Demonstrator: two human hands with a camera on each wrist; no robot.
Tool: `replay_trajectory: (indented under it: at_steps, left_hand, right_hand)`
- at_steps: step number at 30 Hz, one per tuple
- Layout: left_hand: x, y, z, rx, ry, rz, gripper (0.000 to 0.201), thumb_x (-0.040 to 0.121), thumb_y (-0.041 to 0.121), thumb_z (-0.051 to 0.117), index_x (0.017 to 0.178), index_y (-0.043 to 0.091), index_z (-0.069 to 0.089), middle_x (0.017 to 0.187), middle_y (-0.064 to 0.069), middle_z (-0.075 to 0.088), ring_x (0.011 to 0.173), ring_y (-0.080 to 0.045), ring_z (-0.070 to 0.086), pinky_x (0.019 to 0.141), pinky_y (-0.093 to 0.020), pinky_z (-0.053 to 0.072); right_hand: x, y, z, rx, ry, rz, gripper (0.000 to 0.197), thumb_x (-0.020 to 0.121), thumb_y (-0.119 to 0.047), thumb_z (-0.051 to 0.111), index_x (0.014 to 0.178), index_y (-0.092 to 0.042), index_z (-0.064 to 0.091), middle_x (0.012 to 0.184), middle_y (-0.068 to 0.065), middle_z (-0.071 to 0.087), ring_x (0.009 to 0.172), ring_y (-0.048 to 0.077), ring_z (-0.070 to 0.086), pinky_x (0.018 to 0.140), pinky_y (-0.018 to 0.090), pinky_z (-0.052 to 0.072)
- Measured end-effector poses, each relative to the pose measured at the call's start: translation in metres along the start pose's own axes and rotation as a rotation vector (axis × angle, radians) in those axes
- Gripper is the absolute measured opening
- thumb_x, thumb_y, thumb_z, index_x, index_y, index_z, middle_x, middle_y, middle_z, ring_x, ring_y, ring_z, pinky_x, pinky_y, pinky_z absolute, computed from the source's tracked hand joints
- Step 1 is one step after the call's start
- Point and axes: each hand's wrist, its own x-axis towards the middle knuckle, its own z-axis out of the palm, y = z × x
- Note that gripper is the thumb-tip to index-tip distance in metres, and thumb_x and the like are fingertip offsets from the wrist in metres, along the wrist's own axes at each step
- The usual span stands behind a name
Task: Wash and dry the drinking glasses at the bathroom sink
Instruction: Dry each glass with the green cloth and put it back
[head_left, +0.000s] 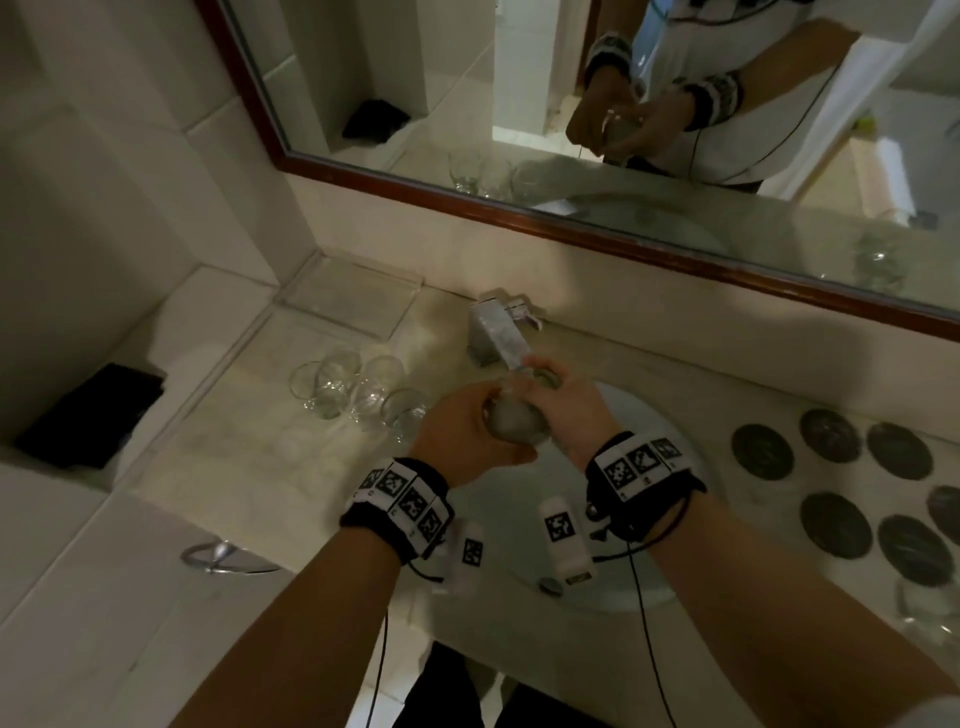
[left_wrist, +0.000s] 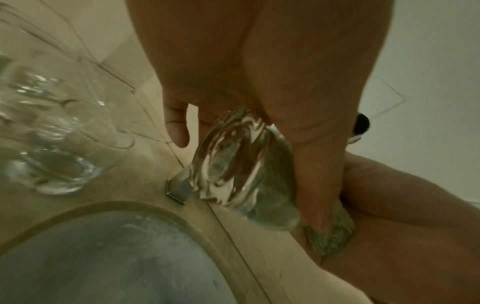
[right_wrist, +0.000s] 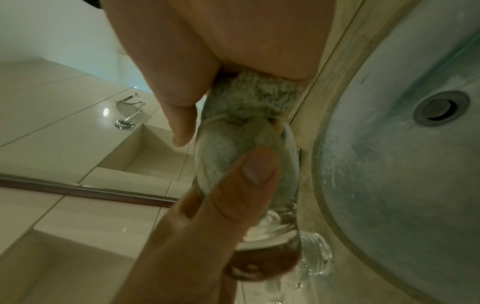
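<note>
Held glass (head_left: 514, 423): a clear drinking glass at frame centre, above the sink (head_left: 670, 545), lying roughly on its side just below the faucet (head_left: 496, 338).
Left hand (head_left: 467, 434): the grip wraps the glass's bowl and base, thumb laid along the glass wall in the right wrist view.
Right hand (head_left: 563, 408): the grip pinches a grey-green cloth (right_wrist: 257, 92), pushed in through the glass's mouth; the fingertips are hidden inside.
Waiting glasses (head_left: 358, 397): a cluster of clear glasses on the tabletop (head_left: 249, 447), left of centre, just beside the left hand.
Coasters (head_left: 836, 483): dark round discs on the tabletop at the right edge.
Mirror (head_left: 519, 104): fills the upper frame, reflecting both hands and the glass.
</note>
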Motion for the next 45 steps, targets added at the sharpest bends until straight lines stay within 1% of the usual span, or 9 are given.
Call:
replay_trajectory:
  at_steps: [3, 7, 13, 16, 23, 34, 37, 43, 45]
  left_hand:
    - [-0.009, -0.021, -0.009, -0.05, 0.085, -0.043, 0.07, 0.059, 0.041, 0.09, 0.118, 0.027, 0.055, 0.105, 0.014, 0.06, 0.093, -0.006, 0.059, 0.078, -0.022, 0.047]
    - [-0.019, -0.058, -0.022, -0.097, 0.235, -0.079, 0.073, 0.056, 0.04, 0.091, 0.118, 0.022, 0.057, 0.1, 0.011, 0.06, 0.091, -0.008, 0.058, 0.074, -0.015, 0.044]
    - [-0.037, -0.117, -0.031, -0.266, 0.331, -0.251, 0.07, 0.058, 0.027, 0.092, 0.114, 0.027, 0.051, 0.105, 0.011, 0.061, 0.097, -0.011, 0.06, 0.082, -0.027, 0.05]
    - [-0.04, -0.142, -0.029, -0.336, 0.347, -0.271, 0.081, 0.06, 0.017, 0.091, 0.127, 0.026, 0.047, 0.114, 0.008, 0.061, 0.106, -0.012, 0.059, 0.089, -0.031, 0.052]
    - [-0.036, -0.179, -0.024, -0.353, 0.256, -0.323, 0.087, 0.059, 0.011, 0.091, 0.132, 0.022, 0.044, 0.129, 0.004, 0.057, 0.119, -0.012, 0.054, 0.098, -0.031, 0.048]
    - [-0.027, -0.203, -0.021, -0.326, 0.142, -0.329, 0.088, 0.055, 0.003, 0.09, 0.122, 0.035, 0.042, 0.116, 0.012, 0.058, 0.111, -0.013, 0.058, 0.088, -0.025, 0.047]
    - [-0.028, -0.204, -0.022, -0.322, 0.13, -0.332, 0.089, 0.054, 0.004, 0.091, 0.118, 0.039, 0.04, 0.12, 0.012, 0.058, 0.112, -0.013, 0.057, 0.092, -0.028, 0.046]
    - [-0.024, -0.189, -0.034, -0.343, 0.117, -0.352, 0.076, 0.065, 0.021, 0.09, 0.127, 0.021, 0.045, 0.121, 0.006, 0.055, 0.109, -0.012, 0.054, 0.084, -0.018, 0.043]
    - [-0.021, -0.184, -0.041, -0.362, 0.148, -0.374, 0.063, 0.072, 0.028, 0.085, 0.124, 0.02, 0.05, 0.12, 0.003, 0.056, 0.11, -0.015, 0.055, 0.089, -0.026, 0.045]
  right_hand:
    - [0.001, -0.004, 0.009, 0.156, 0.012, -0.01, 0.025, 0.09, -0.03, 0.07, 0.115, -0.027, 0.066, 0.113, 0.013, 0.068, 0.1, 0.028, 0.067, 0.082, 0.042, 0.058]
    - [0.005, -0.01, 0.018, 0.355, 0.068, 0.014, 0.018, 0.092, -0.027, 0.068, 0.11, -0.031, 0.066, 0.115, 0.019, 0.069, 0.103, 0.033, 0.068, 0.089, 0.046, 0.057]
    - [0.012, 0.003, 0.021, 0.326, 0.14, 0.125, 0.066, 0.098, -0.017, 0.059, 0.153, -0.028, 0.026, 0.128, 0.014, 0.06, 0.096, 0.026, 0.067, 0.074, 0.036, 0.057]
    - [0.014, 0.011, 0.023, 0.296, 0.196, 0.138, 0.081, 0.094, -0.008, 0.062, 0.157, -0.024, 0.013, 0.139, 0.012, 0.051, 0.108, 0.03, 0.063, 0.082, 0.042, 0.056]
    - [0.012, 0.027, 0.032, 0.405, 0.211, 0.17, 0.036, 0.09, 0.001, 0.062, 0.126, -0.001, 0.058, 0.111, 0.019, 0.07, 0.092, 0.032, 0.071, 0.074, 0.042, 0.06]
    - [0.008, 0.046, 0.037, 0.459, 0.229, 0.315, 0.031, 0.092, 0.001, 0.057, 0.121, -0.009, 0.063, 0.116, 0.02, 0.068, 0.106, 0.039, 0.065, 0.09, 0.051, 0.055]
    - [0.007, 0.046, 0.036, 0.459, 0.241, 0.336, 0.032, 0.092, -0.001, 0.057, 0.121, -0.009, 0.063, 0.119, 0.021, 0.067, 0.108, 0.041, 0.065, 0.095, 0.056, 0.051]
    - [0.007, 0.042, 0.039, 0.474, 0.27, 0.379, 0.034, 0.09, -0.005, 0.059, 0.124, -0.009, 0.062, 0.116, 0.02, 0.069, 0.107, 0.04, 0.066, 0.095, 0.056, 0.052]
    - [0.006, 0.038, 0.042, 0.478, 0.288, 0.409, 0.037, 0.088, -0.009, 0.061, 0.124, -0.009, 0.062, 0.115, 0.021, 0.069, 0.106, 0.04, 0.067, 0.094, 0.057, 0.052]
